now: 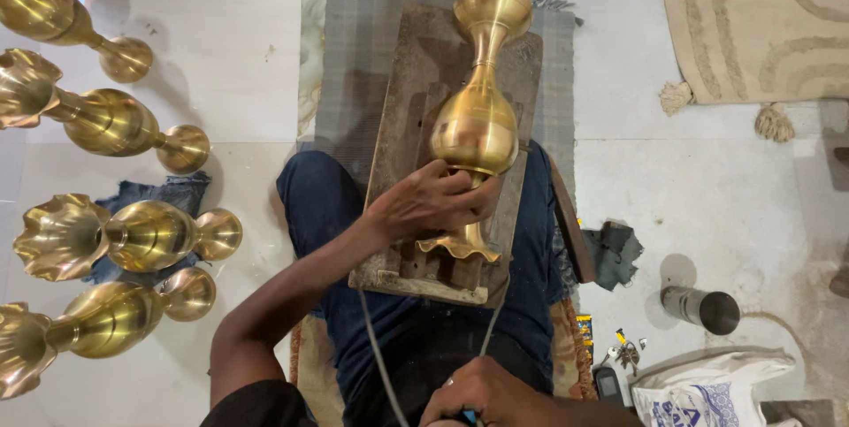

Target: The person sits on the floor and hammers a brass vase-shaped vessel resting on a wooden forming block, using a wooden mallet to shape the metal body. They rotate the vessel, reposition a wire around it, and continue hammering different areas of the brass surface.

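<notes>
Seen from the head camera, a person's left hand (433, 202) wraps its fingers (473, 193) around the narrow neck of a brass vase (476, 126) lying on a worn wooden board (416, 82) across the lap. The right hand (482, 392) (low in frame) is curled closed on a thin cable (378, 356). Four more brass vases (133, 237) lie on the floor (239, 56).

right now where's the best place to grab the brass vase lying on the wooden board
Probably the narrow neck between the round belly and the frilled mouth of the vase, where the left hand already wraps it. Come from the left side: the vase lies lengthwise on the board, so fingers can close around the slim neck, while the polished belly looks too wide and slick to grip.
</notes>
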